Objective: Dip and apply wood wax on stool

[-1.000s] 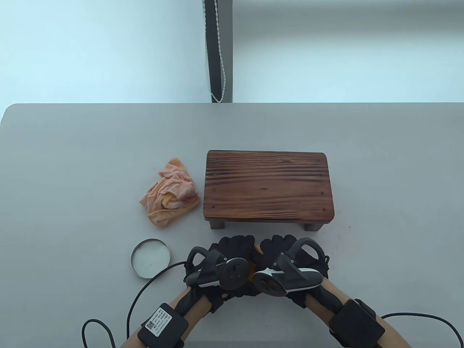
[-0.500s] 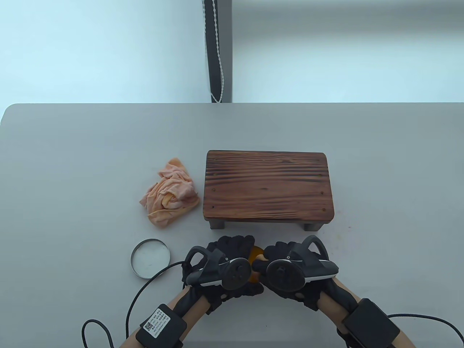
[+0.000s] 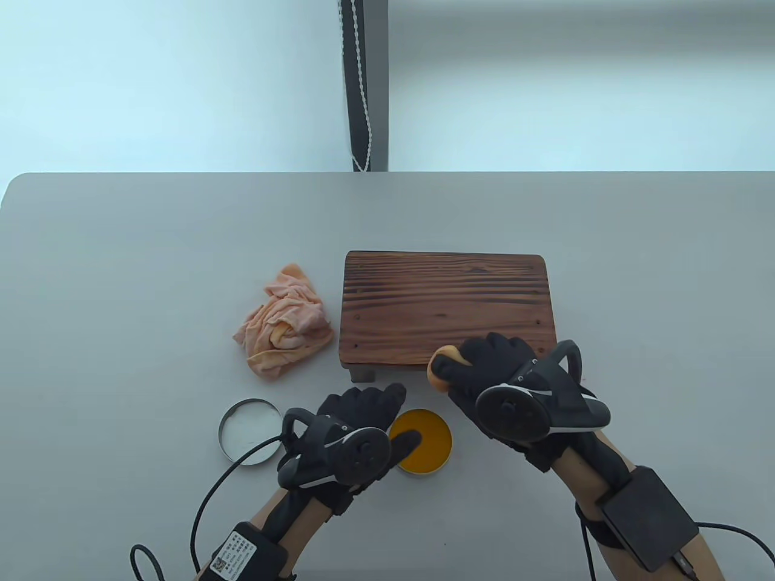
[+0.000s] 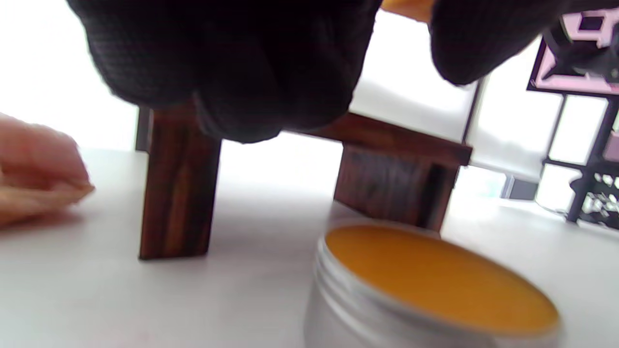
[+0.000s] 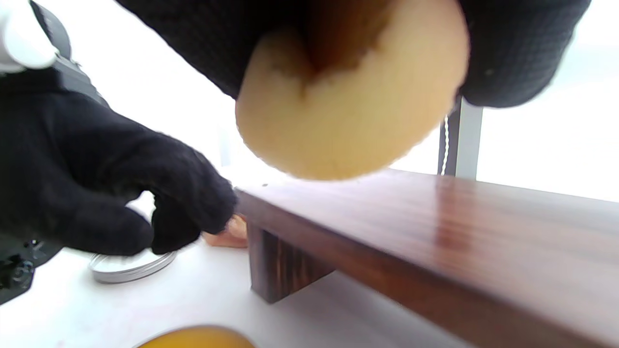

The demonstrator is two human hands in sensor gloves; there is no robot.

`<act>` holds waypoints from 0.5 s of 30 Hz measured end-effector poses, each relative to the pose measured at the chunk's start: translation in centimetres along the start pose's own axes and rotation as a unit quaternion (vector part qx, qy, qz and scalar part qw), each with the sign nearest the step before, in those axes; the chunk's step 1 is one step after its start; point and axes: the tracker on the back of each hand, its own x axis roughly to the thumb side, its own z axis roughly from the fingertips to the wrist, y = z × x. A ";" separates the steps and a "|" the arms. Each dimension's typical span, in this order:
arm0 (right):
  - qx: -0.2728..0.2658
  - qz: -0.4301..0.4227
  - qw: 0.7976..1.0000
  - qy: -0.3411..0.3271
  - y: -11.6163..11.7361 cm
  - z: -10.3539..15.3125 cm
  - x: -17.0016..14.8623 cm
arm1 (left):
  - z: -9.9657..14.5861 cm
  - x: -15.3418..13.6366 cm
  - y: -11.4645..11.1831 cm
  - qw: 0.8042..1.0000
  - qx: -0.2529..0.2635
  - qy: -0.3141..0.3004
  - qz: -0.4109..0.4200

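Note:
A dark wooden stool (image 3: 448, 302) stands mid-table. In front of it sits an open wax tin (image 3: 424, 445) filled with yellow wax (image 4: 435, 275). My right hand (image 3: 484, 360) grips a round yellowish sponge (image 3: 444, 363), held just above the near edge of the stool top (image 5: 435, 227); the sponge (image 5: 353, 116) fills the top of the right wrist view. My left hand (image 3: 363, 417) hovers at the tin's left side with loosely curled fingers (image 5: 193, 203), the thumb over the rim. It holds nothing.
The tin's lid (image 3: 251, 431) lies on the table left of the tin. A crumpled orange cloth (image 3: 283, 324) lies left of the stool. Glove cables trail off the near table edge (image 3: 212, 502).
My right hand has lifted the sponge out of the tin and carried it up and right to the stool's front edge. The left hand slid left, uncovering the tin.

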 end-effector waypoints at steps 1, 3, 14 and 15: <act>0.001 0.010 1.000 0.001 -0.4 -0.8 0.0 | -0.1 -0.9 1.0 1.000 0.008 0.024 0.009; 0.002 0.020 1.000 0.003 -0.8 -2.9 0.0 | -0.5 -3.2 2.5 0.995 0.027 0.084 0.041; 0.066 0.065 0.995 0.026 2.3 -14.1 0.5 | -2.3 -10.5 -2.1 0.950 -0.015 0.209 0.230; 0.073 0.075 0.994 0.028 2.6 -14.9 0.5 | -2.6 -10.7 -2.6 0.945 -0.027 0.213 0.249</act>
